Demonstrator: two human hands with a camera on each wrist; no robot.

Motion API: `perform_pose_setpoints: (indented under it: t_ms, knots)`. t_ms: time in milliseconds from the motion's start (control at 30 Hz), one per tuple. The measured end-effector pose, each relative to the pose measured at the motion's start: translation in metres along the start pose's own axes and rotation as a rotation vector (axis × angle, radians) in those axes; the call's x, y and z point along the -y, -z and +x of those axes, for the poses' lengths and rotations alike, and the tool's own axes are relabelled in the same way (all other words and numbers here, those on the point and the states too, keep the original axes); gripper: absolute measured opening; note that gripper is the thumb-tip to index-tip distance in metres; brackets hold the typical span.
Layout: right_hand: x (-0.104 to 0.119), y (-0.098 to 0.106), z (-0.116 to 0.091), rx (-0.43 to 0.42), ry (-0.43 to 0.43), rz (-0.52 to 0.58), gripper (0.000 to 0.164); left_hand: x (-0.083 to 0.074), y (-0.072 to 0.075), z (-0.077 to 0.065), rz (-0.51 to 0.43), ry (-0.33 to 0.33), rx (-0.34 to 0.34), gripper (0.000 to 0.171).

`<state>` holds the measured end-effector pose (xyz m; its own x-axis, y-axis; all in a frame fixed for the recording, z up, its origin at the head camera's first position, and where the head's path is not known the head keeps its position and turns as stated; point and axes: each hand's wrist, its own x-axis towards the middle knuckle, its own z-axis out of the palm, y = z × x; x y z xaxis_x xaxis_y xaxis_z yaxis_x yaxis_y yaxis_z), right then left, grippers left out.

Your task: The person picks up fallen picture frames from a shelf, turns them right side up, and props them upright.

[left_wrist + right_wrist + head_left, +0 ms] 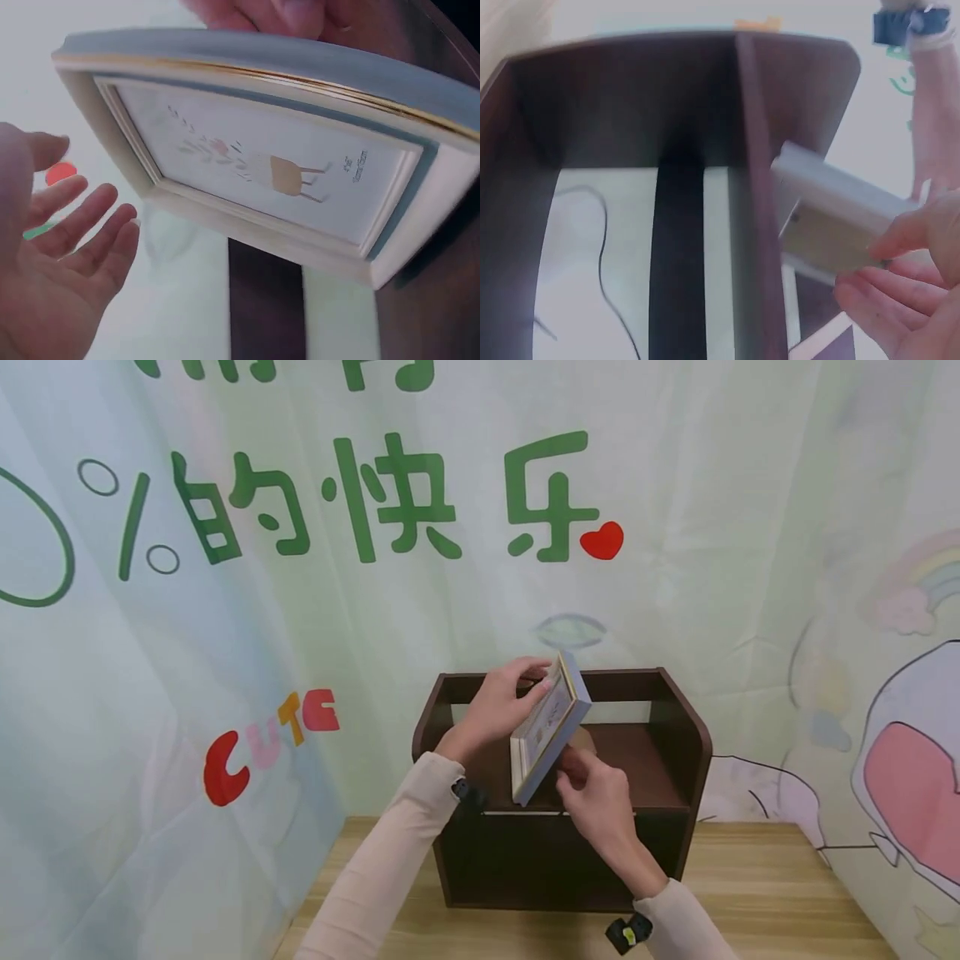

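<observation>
A picture frame (551, 727) with a blue-grey outer edge, a gold line and a pale inner border is held tilted at the dark brown shelf unit (667, 768). Its picture (255, 161) shows a small drawing with sprigs. Behind the frame, my right hand (600, 793) pinches its brown back (832, 240) between thumb and fingers. My left hand (498, 702) is by the frame's upper left side; in the left wrist view its fingers are spread, loosely bent and apart from the frame. Whether the frame's lower edge touches the shelf cannot be told.
The shelf unit has raised sides and a back rail, with an open space under its upper board. It stands on a wood-grain table (780, 877). Printed cloth (720, 585) hangs behind and on both sides. A dark line (602, 247) shows through the unit.
</observation>
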<state>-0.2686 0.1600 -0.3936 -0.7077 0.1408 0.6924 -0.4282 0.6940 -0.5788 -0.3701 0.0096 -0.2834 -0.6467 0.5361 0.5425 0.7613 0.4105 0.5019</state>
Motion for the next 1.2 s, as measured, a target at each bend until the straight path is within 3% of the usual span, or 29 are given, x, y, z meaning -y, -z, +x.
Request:
perform_pose_setpoints:
  t_ms: [167,333,433,733,1200]
  knots:
    - [0.017,-0.002,-0.009,0.03,-0.065,0.106,0.029,0.019,-0.003,0.005,-0.086,0.136,-0.026,0.038]
    - [0.023,-0.008,-0.008,0.001,-0.122,0.098,0.03,0.045,-0.015,0.008,-0.071,0.26,-0.014,0.047]
    - [0.025,-0.01,-0.006,-0.04,-0.15,0.073,0.028,0.057,-0.024,0.006,-0.067,0.298,0.02,0.051]
    - [0.024,-0.016,-0.004,-0.048,-0.221,0.061,0.032,0.068,-0.04,-0.004,-0.16,0.353,0.065,0.045]
    - [0.024,-0.014,0.0,-0.044,-0.205,0.077,0.027,0.072,-0.044,-0.004,-0.131,0.356,0.039,0.043]
